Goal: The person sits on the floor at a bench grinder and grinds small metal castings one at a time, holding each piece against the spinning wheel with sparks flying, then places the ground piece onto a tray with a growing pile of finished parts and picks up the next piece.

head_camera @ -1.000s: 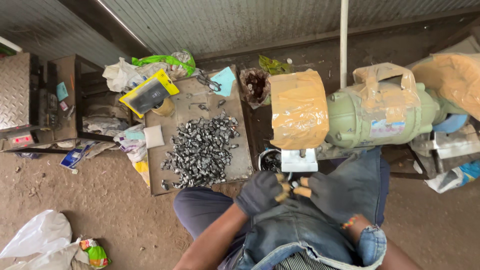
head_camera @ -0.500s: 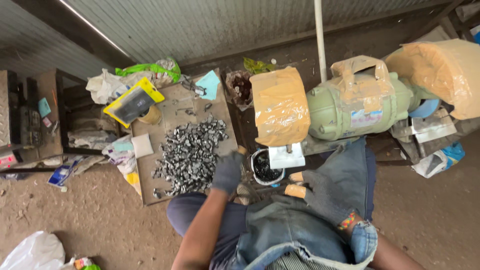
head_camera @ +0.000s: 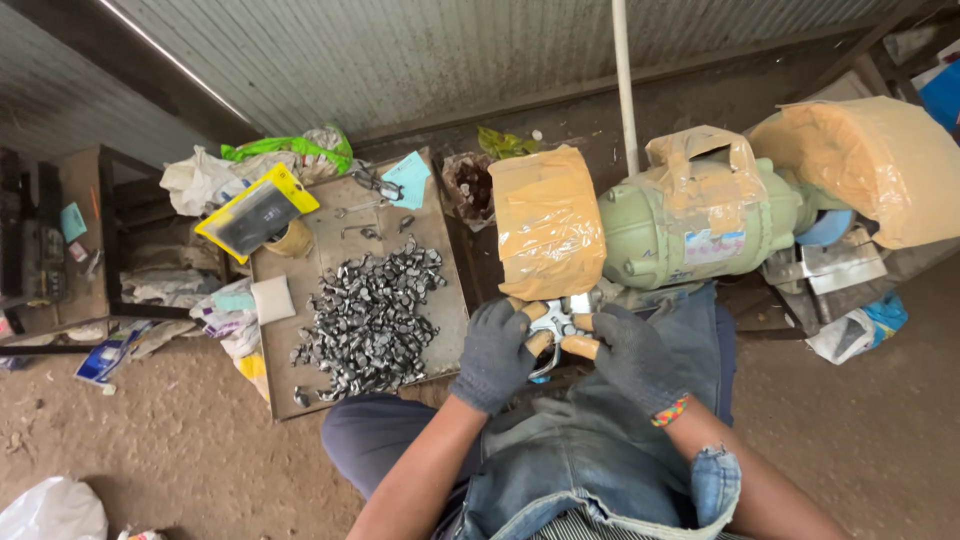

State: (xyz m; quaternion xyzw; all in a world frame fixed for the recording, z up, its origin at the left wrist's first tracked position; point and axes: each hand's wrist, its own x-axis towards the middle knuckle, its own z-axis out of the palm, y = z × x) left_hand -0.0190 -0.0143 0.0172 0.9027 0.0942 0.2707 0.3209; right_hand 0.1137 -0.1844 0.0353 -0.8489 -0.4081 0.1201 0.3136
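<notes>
Between both gloved hands point(head_camera: 560, 350), a small metal piece point(head_camera: 553, 322)

left hand point(head_camera: 493, 352): touching the tool point(head_camera: 553, 327), on its left side, just beside the right hand
right hand point(head_camera: 634, 352): touching the tool on its right side
tool: between the two hands, over the person's lap
grinder point(head_camera: 700, 215): just beyond both hands, its covered wheel point(head_camera: 547, 220) directly beyond the left hand
second covered wheel point(head_camera: 868, 165): well to the right of the right hand
tray point(head_camera: 445, 320): on the ground just left of the left hand
pile of metal pieces point(head_camera: 370, 320): on the tray
flat packet point(head_camera: 257, 212): at the tray's far left corner, well apart from the hands
pole point(head_camera: 623, 85): upright behind the grinder
</notes>
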